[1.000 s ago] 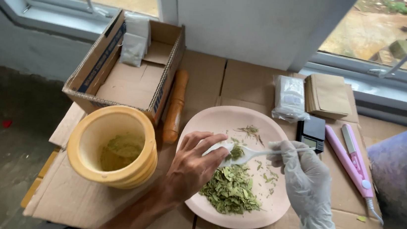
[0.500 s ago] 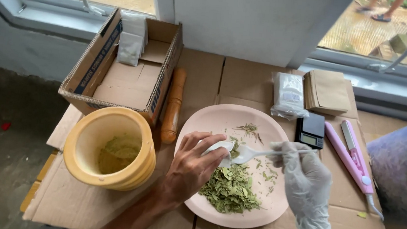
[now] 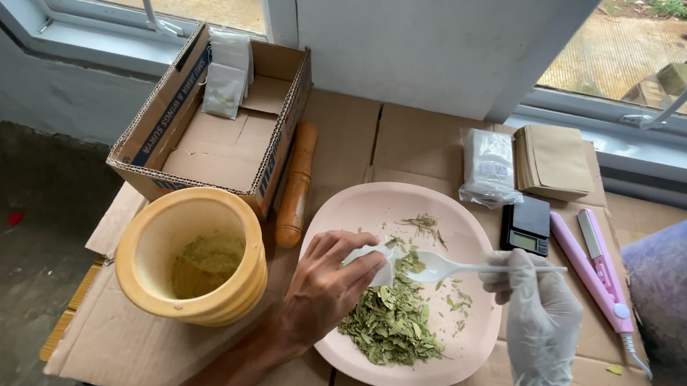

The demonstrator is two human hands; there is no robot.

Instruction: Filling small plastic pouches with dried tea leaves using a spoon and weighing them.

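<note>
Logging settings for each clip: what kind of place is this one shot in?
Probably a makeshift home packing spot for dried herbs by a window: flattened cardboard as worktop, a pink plate of dried leaves, a small digital scale and a yellow mortar.

Small white paper sachet (image 3: 370,263): pinched at fingertips of bare left hand (image 3: 326,288), held low over the plate, mouth turned toward the spoon.

White plastic spoon (image 3: 454,267): handle gripped by right hand (image 3: 537,321) in a translucent white glove; lies nearly level, bowl pointing left, carrying a few leaf bits, tip touching the sachet opening.

Dried green crushed leaves (image 3: 394,320): loose heap on near-centre of round pale pink plate (image 3: 358,211); scattered flakes and thin stems toward far rim.
</note>
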